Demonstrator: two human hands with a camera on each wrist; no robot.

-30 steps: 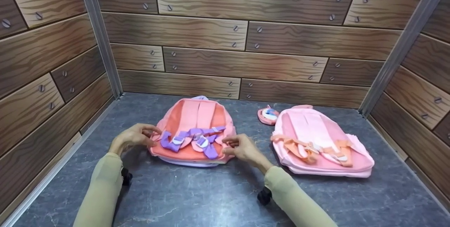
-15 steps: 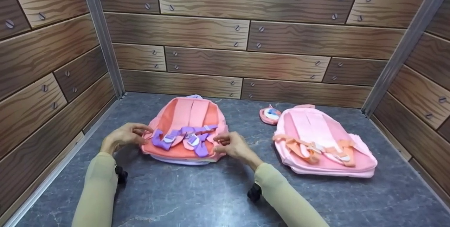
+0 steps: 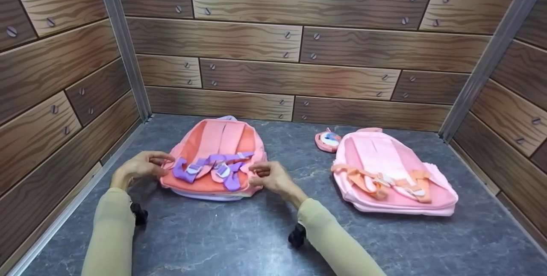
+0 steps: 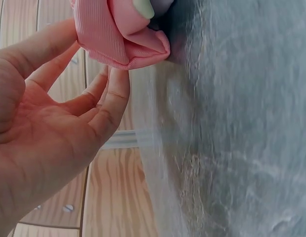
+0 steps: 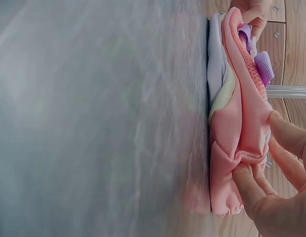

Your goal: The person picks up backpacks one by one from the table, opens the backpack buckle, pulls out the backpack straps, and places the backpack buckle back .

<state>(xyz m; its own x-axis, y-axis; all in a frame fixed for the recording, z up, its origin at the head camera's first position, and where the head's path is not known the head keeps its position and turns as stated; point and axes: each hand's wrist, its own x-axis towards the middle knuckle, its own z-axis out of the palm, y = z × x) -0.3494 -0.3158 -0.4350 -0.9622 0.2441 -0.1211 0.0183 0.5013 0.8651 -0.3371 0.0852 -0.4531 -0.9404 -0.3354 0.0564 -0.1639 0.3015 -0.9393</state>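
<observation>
Left hand (image 3: 141, 168): mine; thumb and fingers pinching the left side of the coral backpack (image 3: 218, 141), toward its near end;
Right hand (image 3: 275, 178): same grip; thumb and fingers on its right side, near end;
Coral backpack: on gray table (image 3: 213, 233), left of middle; back panel up; purple straps (image 3: 183, 175) over near half;
Pink backpack (image 3: 384, 156): right side, well apart; orange straps (image 3: 421, 182) on top;
Pouch (image 3: 328, 140): small; by pink backpack's far left edge;

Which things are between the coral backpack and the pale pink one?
In the head view: the right hand, bare dark table and, farther back, a small round pouch.
</observation>
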